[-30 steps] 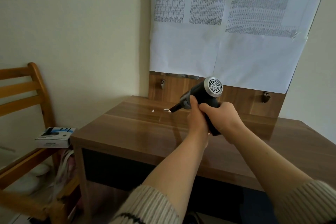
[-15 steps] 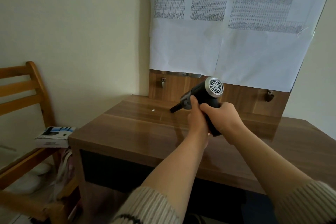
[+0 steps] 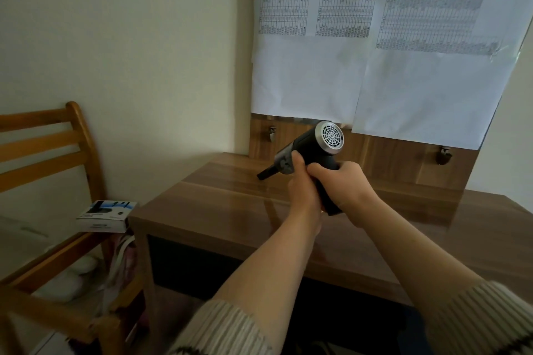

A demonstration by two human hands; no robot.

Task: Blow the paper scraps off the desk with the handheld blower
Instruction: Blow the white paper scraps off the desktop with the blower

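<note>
While both hands grip it, blower (image 3: 313, 153): black, pistol-shaped, held above the desk (image 3: 225, 210), nozzle pointing toward 10 o'clock, grille facing the camera. Right hand (image 3: 343, 189): fingers curled tight round the handle. Left hand (image 3: 302, 187): fingers pressed together over the right, thumb up on the barrel. Paper scraps: none visible on the wood. Step, by judgement: final sweep of the far left corner. Next move calls for scanning the surface at 3 o'clock, then lowering the tool.

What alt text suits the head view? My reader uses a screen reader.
Both hands, left hand and right hand, grip a black handheld blower aimed leftward over a wooden desk. No scraps show; a chair stands left.
</note>
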